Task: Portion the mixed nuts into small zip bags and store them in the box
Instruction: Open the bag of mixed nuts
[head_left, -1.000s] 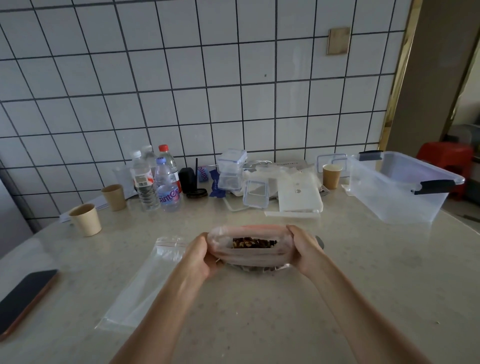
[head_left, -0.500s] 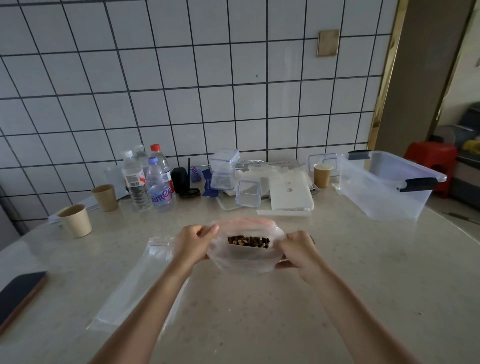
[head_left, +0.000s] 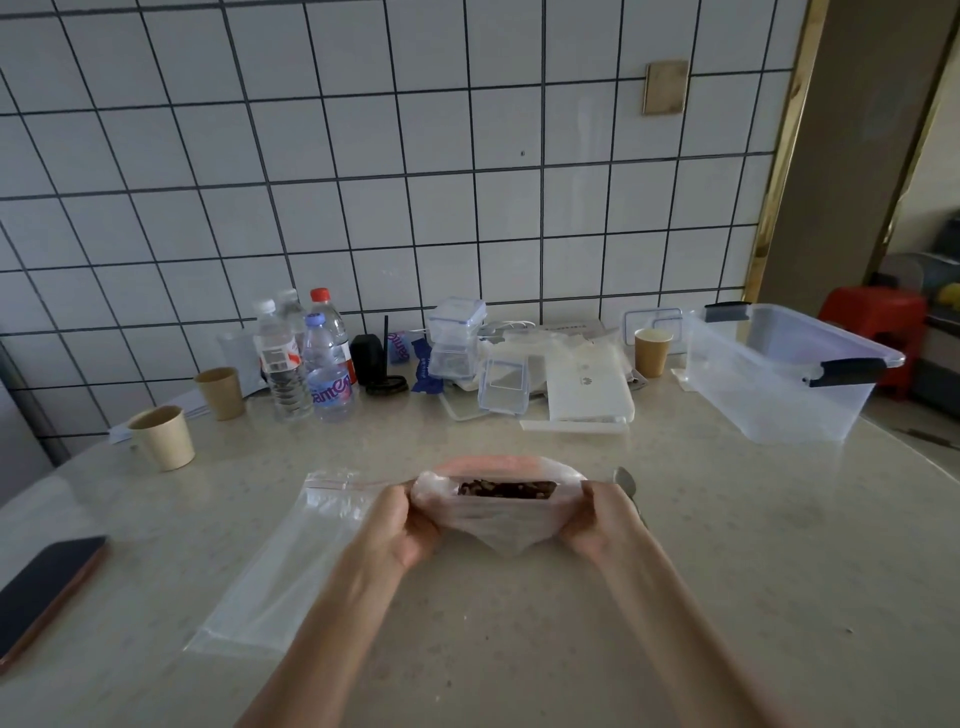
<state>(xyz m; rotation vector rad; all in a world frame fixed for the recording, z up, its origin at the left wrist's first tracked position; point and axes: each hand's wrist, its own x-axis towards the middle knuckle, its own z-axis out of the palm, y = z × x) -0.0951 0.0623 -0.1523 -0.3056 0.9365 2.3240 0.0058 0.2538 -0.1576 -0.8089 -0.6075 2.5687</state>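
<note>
Pale speckled counter (head_left: 727, 545), rounded at the edges, set against a white tiled wall (head_left: 363, 182) with dark grout. Gold trim strip (head_left: 774, 171) at the wall's right end; red stool (head_left: 878, 332) in the room beyond.

Clear storage box (head_left: 779, 379) with dark latches stands far right on the counter, lid off, nothing visible inside. Three paper cups: two at left (head_left: 163, 436) (head_left: 221, 392), one near the box (head_left: 652, 351); contents not visible. Water bottles (head_left: 306, 358) cluster by the wall. Small clear snap-lid containers (head_left: 454, 338) stacked mid-back, beside a white flat device (head_left: 589, 389). Dark phone (head_left: 47, 587) lies at the left edge.

Small zip bag (head_left: 498, 512), mouth open, held just above the counter at centre; mixed nuts (head_left: 506, 489) show dark inside. Left hand (head_left: 410, 525) grips its left edge, right hand (head_left: 597, 519) its right edge, both clamped on the plastic. A larger clear bag (head_left: 280, 566) lies flat under the left forearm. Spoon (head_left: 626, 480) partly hidden behind the right hand.
</note>
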